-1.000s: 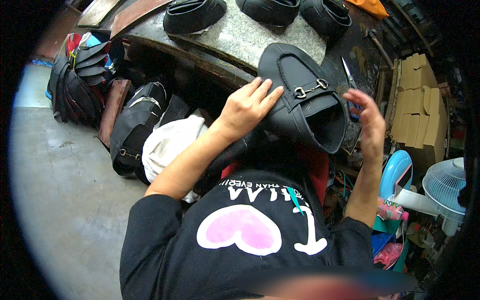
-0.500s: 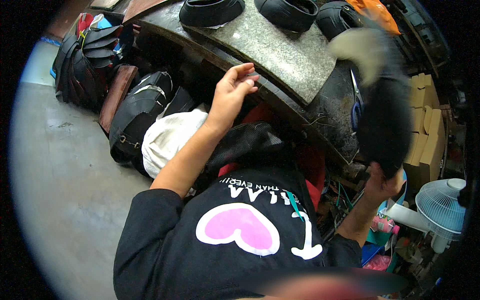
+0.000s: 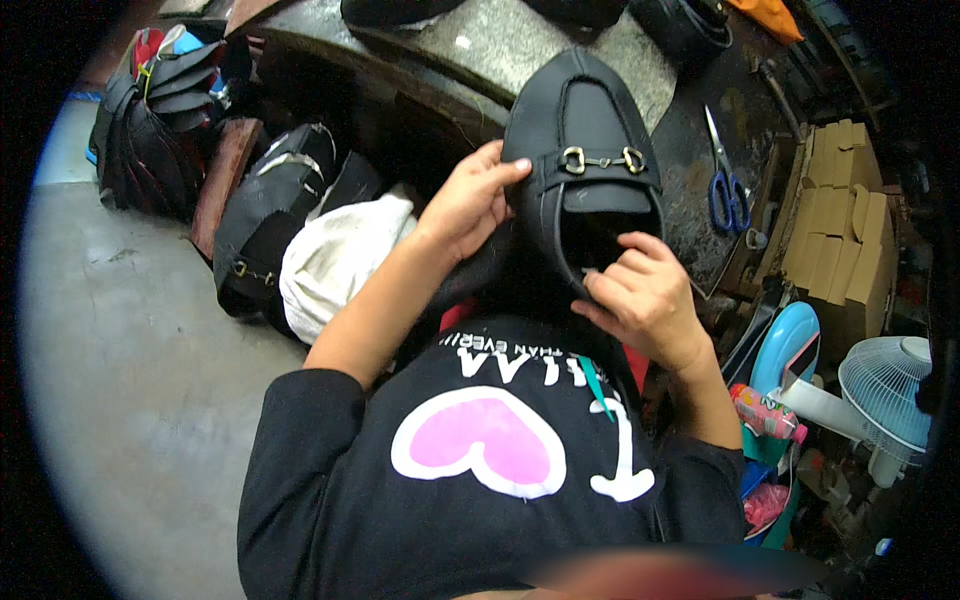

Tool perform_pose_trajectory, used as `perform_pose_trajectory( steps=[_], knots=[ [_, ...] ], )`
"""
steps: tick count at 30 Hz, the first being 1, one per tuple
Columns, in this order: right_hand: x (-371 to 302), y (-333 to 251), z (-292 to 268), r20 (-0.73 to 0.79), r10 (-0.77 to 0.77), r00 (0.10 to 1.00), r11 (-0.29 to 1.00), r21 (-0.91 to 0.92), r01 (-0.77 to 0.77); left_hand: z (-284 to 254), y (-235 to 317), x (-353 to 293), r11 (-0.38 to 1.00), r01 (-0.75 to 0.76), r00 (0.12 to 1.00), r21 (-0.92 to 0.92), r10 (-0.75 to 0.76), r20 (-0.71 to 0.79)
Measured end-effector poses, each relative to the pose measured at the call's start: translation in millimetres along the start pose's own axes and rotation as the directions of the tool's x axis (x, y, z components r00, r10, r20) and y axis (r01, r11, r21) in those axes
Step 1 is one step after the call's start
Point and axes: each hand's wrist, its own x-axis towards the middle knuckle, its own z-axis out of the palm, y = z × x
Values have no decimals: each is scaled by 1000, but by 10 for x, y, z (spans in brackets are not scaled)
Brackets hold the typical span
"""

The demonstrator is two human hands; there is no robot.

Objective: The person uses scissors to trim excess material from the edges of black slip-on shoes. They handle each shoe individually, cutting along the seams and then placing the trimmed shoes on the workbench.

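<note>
A black loafer (image 3: 585, 165) with a gold metal bit across its top is held in front of my chest, toe pointing away from me. My left hand (image 3: 468, 205) grips its left side, fingers reaching onto the upper by the buckle. At the shoe's opening my right hand (image 3: 640, 295) pinches the rear edge, fingertips inside the rim. The stone-topped workbench (image 3: 480, 50) lies just beyond the shoe.
Other black shoe uppers (image 3: 395, 10) sit at the bench's far edge. Blue-handled scissors (image 3: 725, 195) lie to the right, beside stacked cardboard boxes (image 3: 835, 225). Black bags (image 3: 265, 215) and a white sack (image 3: 335, 260) stand on the floor at left. A small fan (image 3: 885, 385) is at lower right.
The shoe, swung out to the right in my right hand half a second ago, is back at centre. My left hand has closed on its side again.
</note>
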Motion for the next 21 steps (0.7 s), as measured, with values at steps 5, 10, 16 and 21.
perform_pose_trajectory(
  steps=[5,10,16,21],
  knots=[
    [-20,6,32,-31,23,999,1000,-6,-23,-113,-94,80,994,-25,999,-106,27,21],
    [57,28,-99,-23,-21,1000,997,76,22,-174,-140,112,980,2,998,-200,10,62],
    [166,519,-570,-438,114,892,987,-51,-151,-5,-174,67,974,-40,997,-224,25,-71],
    [524,1645,-705,-623,244,743,844,-241,-479,61,-91,68,911,81,996,-404,-93,-8]
  ],
)
